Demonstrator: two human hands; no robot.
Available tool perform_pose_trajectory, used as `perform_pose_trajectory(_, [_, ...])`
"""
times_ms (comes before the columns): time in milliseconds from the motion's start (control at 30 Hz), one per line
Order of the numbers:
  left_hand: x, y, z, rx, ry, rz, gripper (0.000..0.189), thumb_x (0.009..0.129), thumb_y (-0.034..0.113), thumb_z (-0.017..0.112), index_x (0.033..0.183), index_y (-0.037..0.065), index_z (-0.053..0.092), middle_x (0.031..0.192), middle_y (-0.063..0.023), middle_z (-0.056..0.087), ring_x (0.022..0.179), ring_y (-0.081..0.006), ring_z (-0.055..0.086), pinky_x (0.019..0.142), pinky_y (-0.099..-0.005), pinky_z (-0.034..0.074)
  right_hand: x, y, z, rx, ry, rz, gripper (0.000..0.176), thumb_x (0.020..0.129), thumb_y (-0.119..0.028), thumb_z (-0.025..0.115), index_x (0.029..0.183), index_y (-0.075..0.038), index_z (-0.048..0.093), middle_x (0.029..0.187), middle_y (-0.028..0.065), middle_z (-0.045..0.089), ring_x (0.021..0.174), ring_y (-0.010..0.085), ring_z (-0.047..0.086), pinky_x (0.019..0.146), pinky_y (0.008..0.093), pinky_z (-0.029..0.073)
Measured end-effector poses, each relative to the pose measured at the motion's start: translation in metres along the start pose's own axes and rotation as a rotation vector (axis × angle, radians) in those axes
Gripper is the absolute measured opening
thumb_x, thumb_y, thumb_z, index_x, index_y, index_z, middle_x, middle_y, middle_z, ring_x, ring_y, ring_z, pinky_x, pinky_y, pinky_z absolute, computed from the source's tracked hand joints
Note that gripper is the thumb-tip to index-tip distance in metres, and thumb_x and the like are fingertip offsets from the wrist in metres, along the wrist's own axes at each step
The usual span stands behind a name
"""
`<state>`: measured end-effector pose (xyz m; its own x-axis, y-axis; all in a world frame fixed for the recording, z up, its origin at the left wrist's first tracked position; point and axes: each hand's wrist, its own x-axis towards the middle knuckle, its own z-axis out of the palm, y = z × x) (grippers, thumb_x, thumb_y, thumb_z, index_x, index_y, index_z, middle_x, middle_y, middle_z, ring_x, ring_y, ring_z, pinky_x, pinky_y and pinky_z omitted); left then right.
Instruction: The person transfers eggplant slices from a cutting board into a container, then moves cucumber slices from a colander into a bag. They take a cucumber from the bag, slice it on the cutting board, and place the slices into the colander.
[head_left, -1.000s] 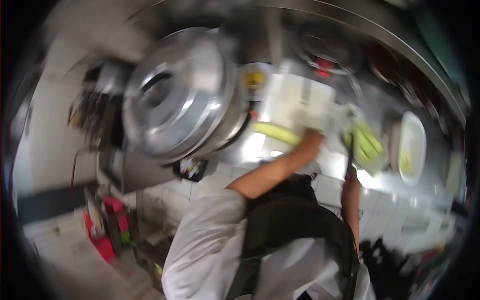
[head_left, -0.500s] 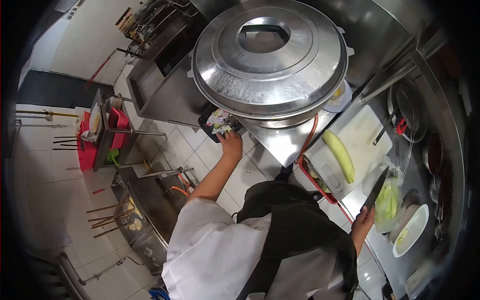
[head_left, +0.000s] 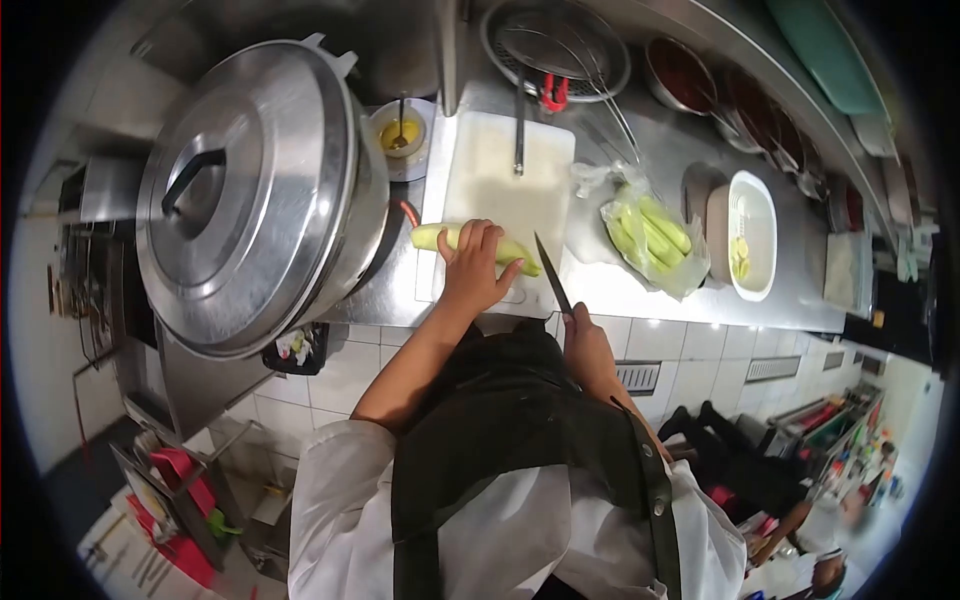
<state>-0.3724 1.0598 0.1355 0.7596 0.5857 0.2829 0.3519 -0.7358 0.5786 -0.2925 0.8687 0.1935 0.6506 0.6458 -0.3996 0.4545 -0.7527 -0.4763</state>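
A pale green, peeled cucumber point(head_left: 428, 237) lies crosswise on the white cutting board point(head_left: 510, 145). Over its middle rests my left hand point(head_left: 474, 265), fingers wrapped round it. My right hand point(head_left: 588, 345) grips the handle of a dark-bladed knife point(head_left: 549, 270). The blade points up and to the left over the board's right edge, its tip just beyond the cucumber's right end. Beside the board is a clear plastic bag point(head_left: 655, 245) with several similar pale green vegetables in it.
A large lidded steel pot point(head_left: 260, 190) stands at the left. Behind the board are a small bowl with a spoon point(head_left: 400, 130) and a strainer point(head_left: 555, 45). A white oval basket point(head_left: 752, 235) sits at the right. A black bin point(head_left: 297, 350) is below the pot. Another person point(head_left: 800, 520) is at lower right.
My view has turned toward the counter. My left hand has left the black bin and taken hold of the cucumber, which now lies crosswise. The knife stays in my right hand, nearer the board.
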Motion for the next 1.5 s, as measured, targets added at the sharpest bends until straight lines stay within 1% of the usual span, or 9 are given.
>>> perform_pose_trajectory(200, [0.002, 0.009, 0.010, 0.106, -0.020, -0.027, 0.045, 0.074, 0.037, 0.067, 0.104, 0.008, 0.051, 0.110, -0.0070, 0.049, 0.113, -0.0268, 0.041, 0.098, -0.0579, 0.014, -0.003, -0.004, -0.007, -0.068, -0.102, 0.016, 0.017, 0.094, -0.017, 0.043, 0.100, -0.001, 0.042, 0.065, 0.0250, 0.060, 0.065, 0.0437, 0.061, 0.057, 0.0530, 0.047])
perform_pose_trajectory(433, [0.006, 0.016, 0.007, 0.137, -0.077, -0.065, 0.046, 0.071, 0.036, 0.069, 0.103, 0.008, 0.051, 0.106, -0.0064, 0.049, 0.110, -0.0264, 0.041, 0.100, -0.0572, 0.012, 0.001, -0.002, -0.020, -0.119, -0.210, -0.039, 0.017, 0.084, -0.004, 0.045, 0.100, 0.002, 0.043, 0.073, 0.0243, 0.062, 0.070, 0.0408, 0.063, 0.062, 0.0503, 0.050])
perform_pose_trajectory(533, [0.005, 0.011, 0.011, 0.142, -0.066, -0.029, 0.048, 0.072, 0.039, 0.069, 0.105, 0.009, 0.051, 0.105, -0.0084, 0.049, 0.108, -0.0293, 0.042, 0.099, -0.0581, 0.012, 0.006, 0.001, -0.020, -0.112, -0.235, -0.084, 0.020, 0.081, -0.001, 0.045, 0.100, 0.004, 0.044, 0.075, 0.0248, 0.062, 0.072, 0.0409, 0.063, 0.064, 0.0498, 0.050])
perform_pose_trajectory(733, [0.005, 0.012, 0.012, 0.177, -0.092, -0.036, 0.049, 0.077, 0.045, 0.064, 0.105, 0.006, 0.052, 0.106, -0.0081, 0.049, 0.109, -0.0281, 0.041, 0.100, -0.0577, 0.010, 0.031, 0.016, 0.019, -0.046, -0.190, -0.111, 0.021, 0.079, 0.002, 0.045, 0.099, 0.005, 0.045, 0.075, 0.0260, 0.062, 0.072, 0.0408, 0.063, 0.065, 0.0490, 0.050])
perform_pose_trajectory(833, [0.004, 0.012, 0.012, 0.172, -0.105, -0.037, 0.050, 0.080, 0.047, 0.060, 0.107, 0.006, 0.052, 0.107, -0.0088, 0.049, 0.110, -0.0289, 0.041, 0.100, -0.0582, 0.010, 0.037, 0.023, 0.023, 0.036, -0.217, -0.083, 0.014, 0.088, -0.007, 0.045, 0.097, 0.004, 0.045, 0.072, 0.0264, 0.061, 0.070, 0.0415, 0.062, 0.063, 0.0499, 0.049])
perform_pose_trajectory(967, [0.002, 0.005, 0.015, 0.127, -0.097, -0.042, 0.048, 0.084, 0.046, 0.054, 0.108, 0.005, 0.050, 0.109, -0.0106, 0.049, 0.111, -0.0298, 0.041, 0.100, -0.0582, 0.009, 0.029, 0.012, -0.002, 0.122, -0.155, -0.079, 0.018, 0.093, -0.014, 0.044, 0.096, 0.004, 0.044, 0.070, 0.0261, 0.061, 0.070, 0.0420, 0.062, 0.062, 0.0500, 0.049])
perform_pose_trajectory(1133, [0.000, 0.004, 0.014, 0.104, -0.101, -0.046, 0.045, 0.087, 0.045, 0.050, 0.106, 0.004, 0.048, 0.110, -0.0119, 0.048, 0.111, -0.0301, 0.041, 0.101, -0.0579, 0.009, 0.008, 0.000, -0.008, 0.046, -0.195, -0.032, 0.017, 0.093, -0.014, 0.043, 0.096, 0.002, 0.042, 0.069, 0.0268, 0.060, 0.070, 0.0447, 0.060, 0.062, 0.0534, 0.046])
perform_pose_trajectory(1467, [-0.002, 0.003, 0.014, 0.115, -0.120, -0.020, 0.042, 0.084, 0.040, 0.057, 0.105, 0.005, 0.047, 0.111, -0.0109, 0.049, 0.110, -0.0298, 0.042, 0.099, -0.0575, 0.010, 0.032, 0.002, 0.029, -0.018, -0.178, -0.046, 0.017, 0.089, -0.008, 0.045, 0.100, 0.004, 0.046, 0.075, 0.0260, 0.062, 0.074, 0.0425, 0.062, 0.066, 0.0508, 0.048])
perform_pose_trajectory(1500, [-0.002, 0.003, 0.015, 0.119, -0.114, -0.020, 0.042, 0.083, 0.039, 0.059, 0.105, 0.006, 0.048, 0.111, -0.0103, 0.049, 0.110, -0.0292, 0.042, 0.099, -0.0577, 0.011, 0.034, 0.004, 0.033, 0.016, -0.151, -0.052, 0.017, 0.090, -0.009, 0.045, 0.100, 0.004, 0.046, 0.075, 0.0272, 0.061, 0.076, 0.0446, 0.061, 0.067, 0.0520, 0.047])
